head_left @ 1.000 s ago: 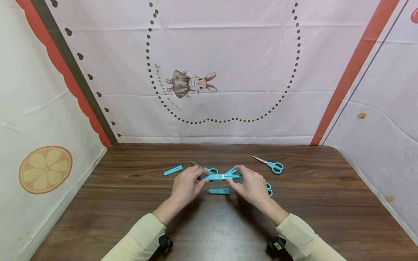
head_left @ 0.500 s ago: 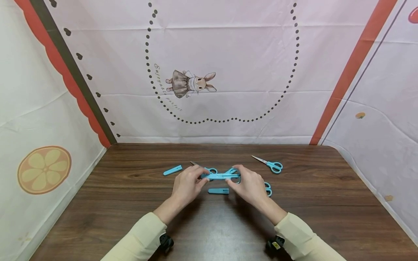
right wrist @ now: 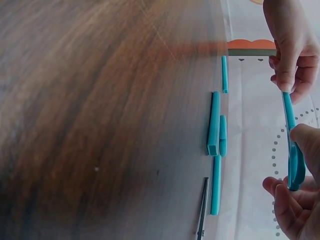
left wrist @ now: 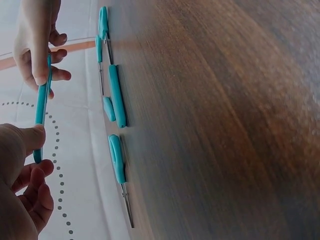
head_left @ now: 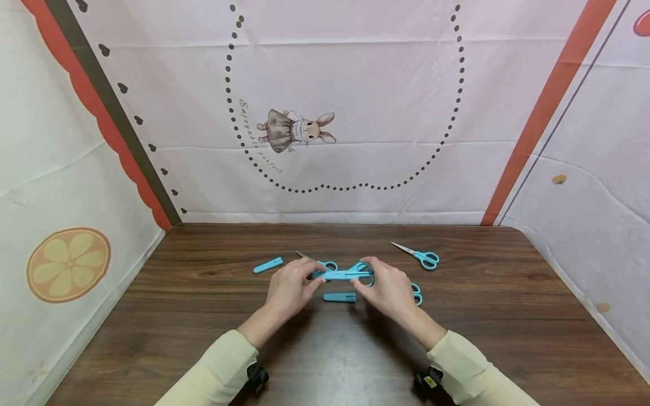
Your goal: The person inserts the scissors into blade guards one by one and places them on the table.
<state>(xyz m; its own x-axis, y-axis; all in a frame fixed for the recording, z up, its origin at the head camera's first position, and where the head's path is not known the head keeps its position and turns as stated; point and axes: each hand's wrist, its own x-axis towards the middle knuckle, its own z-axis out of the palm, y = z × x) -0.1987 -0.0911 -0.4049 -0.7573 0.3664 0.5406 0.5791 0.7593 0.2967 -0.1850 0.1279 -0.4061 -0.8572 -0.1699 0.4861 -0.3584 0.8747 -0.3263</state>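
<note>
My left hand [head_left: 289,285] pinches the tip end of a light-blue blade cover [head_left: 332,275] between thumb and fingers. Out of the cover's other end come the blue handles of a pair of scissors [head_left: 364,267], gripped by my right hand [head_left: 388,285]. Cover and handles meet, and no metal shows between them. Both wrist views show the covered scissors [left wrist: 42,107] held level above the table; in the right wrist view my thumb lies on the handle loops [right wrist: 297,167].
On the brown table [head_left: 203,338] lie loose scissors [head_left: 426,259] at back right, scissors [head_left: 417,293] partly hidden by my right hand and scissors [head_left: 331,266] behind my left. One loose cover [head_left: 339,297] lies in front of the hands, another cover [head_left: 268,265] at left.
A second ago a strip of metal showed between the cover and the handles; the cover has since slid up against the handles. Both hands keep nearly the same place, slightly closer together.
</note>
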